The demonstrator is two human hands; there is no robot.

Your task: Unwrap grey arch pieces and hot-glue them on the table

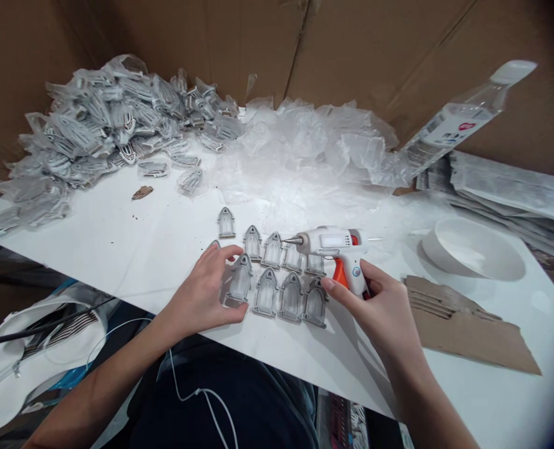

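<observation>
Dark clothes (221, 399) are closest, on the person's lap. A bottle (487, 95) has a label (459, 126) with a red spot, but its words are too blurry to read. The white glue gun (324, 240) has a round blue mark on its handle. Gray arched frames (266, 293) sit in rows on the worktop (85, 243). The left hand (206, 288) curves wide around one; the right hand (383, 307) half curls beside the handle. I can't tell if either grips anything.
</observation>
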